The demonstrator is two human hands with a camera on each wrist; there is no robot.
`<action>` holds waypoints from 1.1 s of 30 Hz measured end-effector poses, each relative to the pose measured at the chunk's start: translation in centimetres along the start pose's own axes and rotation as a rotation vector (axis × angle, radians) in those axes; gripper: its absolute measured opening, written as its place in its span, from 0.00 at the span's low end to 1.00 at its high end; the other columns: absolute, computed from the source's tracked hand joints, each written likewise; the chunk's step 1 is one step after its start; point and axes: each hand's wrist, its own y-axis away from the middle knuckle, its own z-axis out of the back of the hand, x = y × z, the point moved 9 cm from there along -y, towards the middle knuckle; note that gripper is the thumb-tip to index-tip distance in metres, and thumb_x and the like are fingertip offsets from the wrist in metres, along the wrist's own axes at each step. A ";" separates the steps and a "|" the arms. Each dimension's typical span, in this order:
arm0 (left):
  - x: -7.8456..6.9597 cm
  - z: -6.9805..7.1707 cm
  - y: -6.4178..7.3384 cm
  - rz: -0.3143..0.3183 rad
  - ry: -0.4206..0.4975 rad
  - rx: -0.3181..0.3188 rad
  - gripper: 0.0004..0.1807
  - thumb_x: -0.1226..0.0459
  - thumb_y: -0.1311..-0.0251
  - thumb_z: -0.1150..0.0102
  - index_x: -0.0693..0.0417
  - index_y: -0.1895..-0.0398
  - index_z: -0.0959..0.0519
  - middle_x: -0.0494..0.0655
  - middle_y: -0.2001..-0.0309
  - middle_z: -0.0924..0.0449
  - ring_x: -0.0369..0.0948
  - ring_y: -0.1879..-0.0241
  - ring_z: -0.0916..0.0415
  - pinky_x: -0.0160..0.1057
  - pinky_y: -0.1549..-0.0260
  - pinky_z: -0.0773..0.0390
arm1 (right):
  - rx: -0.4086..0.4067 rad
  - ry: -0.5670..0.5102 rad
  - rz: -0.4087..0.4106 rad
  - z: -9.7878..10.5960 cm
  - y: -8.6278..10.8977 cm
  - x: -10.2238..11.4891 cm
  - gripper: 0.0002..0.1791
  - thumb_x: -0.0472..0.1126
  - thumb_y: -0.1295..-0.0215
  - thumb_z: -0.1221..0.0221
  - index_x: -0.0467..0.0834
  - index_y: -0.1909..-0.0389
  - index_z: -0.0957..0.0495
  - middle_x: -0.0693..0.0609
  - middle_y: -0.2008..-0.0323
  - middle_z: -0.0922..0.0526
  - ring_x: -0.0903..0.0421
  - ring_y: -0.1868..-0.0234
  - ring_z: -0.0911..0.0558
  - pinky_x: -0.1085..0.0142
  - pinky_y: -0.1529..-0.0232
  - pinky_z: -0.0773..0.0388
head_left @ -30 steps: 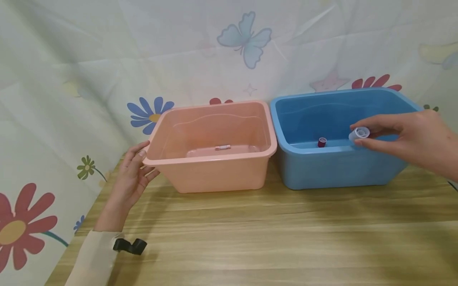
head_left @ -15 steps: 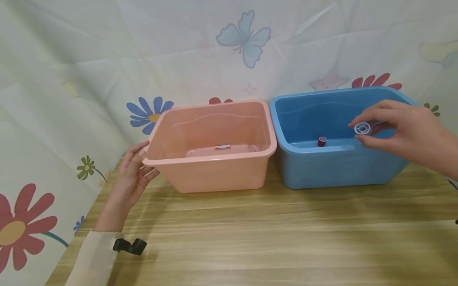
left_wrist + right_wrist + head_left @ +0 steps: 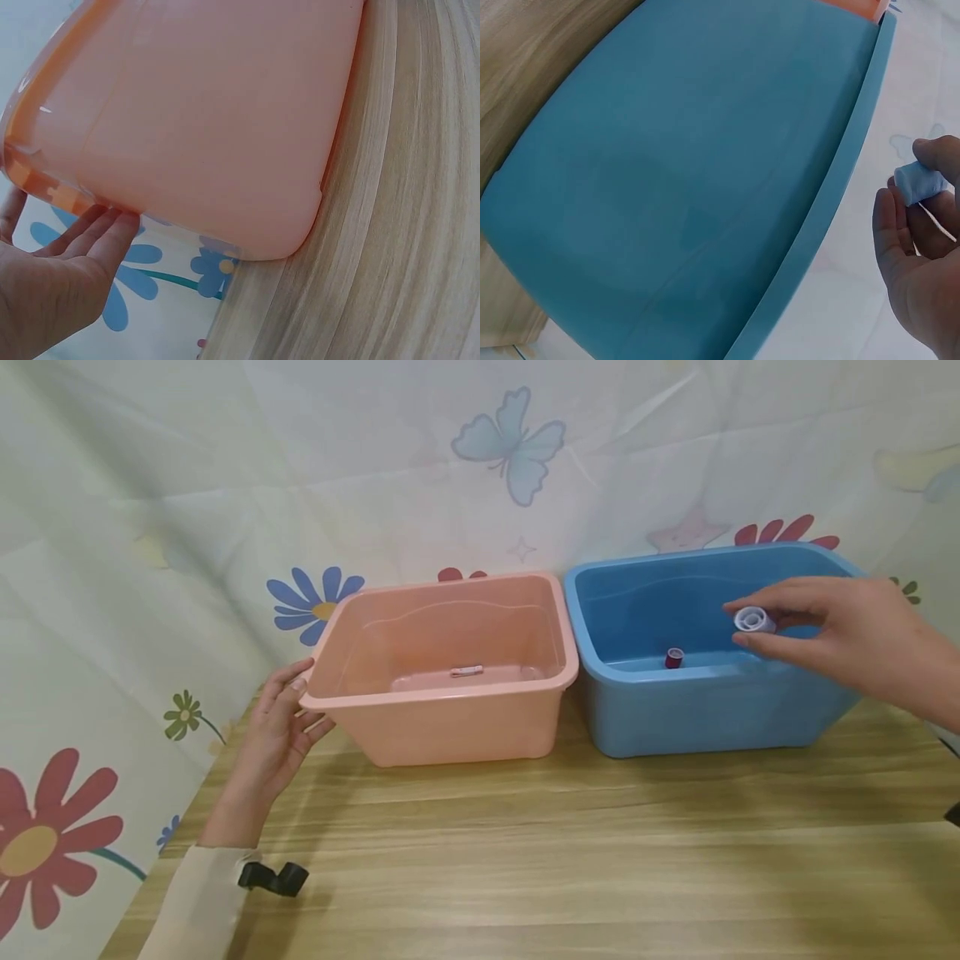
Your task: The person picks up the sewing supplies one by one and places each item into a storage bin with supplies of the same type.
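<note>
My right hand [image 3: 847,631] pinches a pale blue spool of thread [image 3: 753,620] above the near part of the blue tub [image 3: 697,718]. The right wrist view shows the spool [image 3: 919,182] between thumb and fingers, outside the tub's rim line. Inside the blue tub lies a dark red spool [image 3: 674,657]. My left hand [image 3: 273,735] grips the left rim of the pink tub [image 3: 450,727], thumb on top and fingers beneath, as the left wrist view also shows of that hand [image 3: 60,277]. On the pink tub's floor is a small pale pink-and-white item [image 3: 467,671], too small to name.
Both tubs stand side by side on a wood-grain table [image 3: 525,852], their rims nearly touching. Behind them hangs a white curtain [image 3: 360,468] printed with flowers and a butterfly. A black strap piece [image 3: 273,878] sits at my left sleeve [image 3: 195,902].
My right hand has turned the pale blue spool about and lifted it slightly, still over the blue tub. The left hand stays on the pink rim.
</note>
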 end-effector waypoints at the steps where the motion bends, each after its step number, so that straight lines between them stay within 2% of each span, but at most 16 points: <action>1: 0.0 0.0 0.0 0.001 0.001 0.001 0.24 0.60 0.28 0.56 0.50 0.32 0.43 0.57 0.37 0.39 0.46 0.50 0.21 0.44 0.53 0.21 | 0.018 -0.004 -0.010 -0.1 -0.1 -0.1 0.19 0.48 0.45 0.33 0.48 0.51 0.18 0.46 0.60 0.14 0.53 0.67 0.18 0.75 0.77 0.29; 5: 0.0 -0.1 -0.1 0.000 0.014 0.002 0.24 0.60 0.28 0.56 0.50 0.32 0.43 0.56 0.37 0.39 0.46 0.51 0.21 0.44 0.53 0.21 | 0.062 -0.003 -0.045 -0.2 -0.5 -0.7 0.22 0.50 0.40 0.37 0.45 0.47 0.20 0.42 0.62 0.14 0.52 0.71 0.18 0.74 0.78 0.27; 7: -0.1 -0.1 -0.3 -0.003 0.011 -0.001 0.24 0.59 0.28 0.56 0.50 0.32 0.43 0.57 0.37 0.39 0.45 0.52 0.20 0.44 0.54 0.21 | 0.070 -0.007 -0.051 -0.2 -0.8 -0.9 0.22 0.50 0.38 0.38 0.44 0.46 0.21 0.42 0.63 0.14 0.52 0.70 0.19 0.73 0.78 0.28; 13: -0.3 0.0 -0.4 0.010 -0.007 -0.014 0.24 0.59 0.28 0.56 0.49 0.32 0.43 0.56 0.37 0.39 0.44 0.52 0.20 0.43 0.54 0.21 | 0.070 -0.010 -0.005 0.1 -1.7 -1.0 0.22 0.49 0.35 0.42 0.45 0.43 0.23 0.44 0.62 0.15 0.51 0.69 0.20 0.71 0.77 0.30; 15: -0.3 0.1 -0.3 0.019 -0.019 -0.022 0.24 0.58 0.28 0.55 0.49 0.32 0.43 0.55 0.38 0.39 0.44 0.52 0.20 0.43 0.54 0.20 | 0.082 -0.024 0.005 0.0 -2.2 -1.1 0.22 0.49 0.34 0.42 0.46 0.42 0.24 0.43 0.60 0.15 0.48 0.67 0.18 0.64 0.73 0.23; 17: -0.3 0.2 -0.2 0.023 -0.027 -0.024 0.24 0.58 0.29 0.55 0.48 0.32 0.43 0.55 0.37 0.39 0.44 0.52 0.20 0.42 0.54 0.21 | 0.103 -0.049 -0.003 -0.1 -2.6 -1.4 0.22 0.49 0.33 0.44 0.46 0.40 0.26 0.41 0.56 0.16 0.42 0.62 0.17 0.55 0.66 0.19; 20: -0.3 0.1 -0.2 0.020 -0.028 -0.024 0.25 0.58 0.29 0.55 0.48 0.32 0.43 0.55 0.37 0.39 0.44 0.52 0.21 0.43 0.53 0.21 | 0.129 -0.104 -0.031 -0.2 -3.4 -2.0 0.23 0.49 0.32 0.45 0.47 0.38 0.28 0.40 0.53 0.17 0.37 0.52 0.20 0.41 0.55 0.25; 23: -0.3 0.2 -0.2 0.027 -0.024 -0.034 0.25 0.57 0.29 0.54 0.49 0.32 0.43 0.56 0.38 0.39 0.44 0.53 0.20 0.43 0.54 0.21 | 0.146 -0.124 -0.037 -0.1 -4.1 -2.5 0.23 0.51 0.31 0.47 0.51 0.37 0.29 0.43 0.51 0.18 0.41 0.49 0.22 0.61 0.51 0.23; 24: -0.2 0.3 -0.1 0.034 -0.025 -0.042 0.25 0.57 0.29 0.53 0.48 0.32 0.43 0.56 0.38 0.38 0.44 0.53 0.20 0.42 0.54 0.21 | 0.155 -0.139 -0.031 -0.1 -4.4 -2.6 0.24 0.52 0.30 0.48 0.52 0.36 0.30 0.42 0.50 0.18 0.40 0.48 0.23 0.61 0.46 0.26; 27: 0.0 0.3 0.1 0.054 -0.039 -0.061 0.25 0.56 0.30 0.53 0.48 0.32 0.42 0.56 0.38 0.38 0.44 0.53 0.20 0.42 0.54 0.21 | 0.200 -0.134 -0.012 -0.2 -5.3 -2.9 0.24 0.52 0.29 0.50 0.54 0.34 0.32 0.42 0.47 0.20 0.39 0.47 0.23 0.60 0.44 0.27; 30: 0.1 0.3 0.2 0.057 -0.047 -0.062 0.25 0.56 0.29 0.54 0.47 0.32 0.42 0.56 0.38 0.38 0.44 0.53 0.20 0.43 0.53 0.21 | 0.265 -0.126 0.027 -0.5 -6.3 -3.0 0.25 0.51 0.29 0.50 0.51 0.33 0.34 0.40 0.47 0.21 0.36 0.45 0.24 0.38 0.46 0.33; 31: 0.1 0.3 0.2 0.055 -0.049 -0.063 0.25 0.56 0.29 0.54 0.47 0.32 0.42 0.55 0.38 0.38 0.44 0.53 0.20 0.43 0.53 0.21 | 0.284 -0.112 0.042 -0.6 -6.6 -3.0 0.25 0.51 0.29 0.50 0.51 0.33 0.33 0.41 0.47 0.20 0.37 0.46 0.23 0.38 0.49 0.30; 33: 0.1 0.2 0.3 0.054 -0.047 -0.062 0.25 0.56 0.29 0.54 0.47 0.32 0.42 0.55 0.39 0.37 0.44 0.53 0.20 0.43 0.53 0.21 | 0.313 -0.107 0.070 -0.9 -7.2 -2.9 0.24 0.51 0.29 0.49 0.50 0.34 0.32 0.42 0.48 0.19 0.38 0.46 0.23 0.39 0.49 0.29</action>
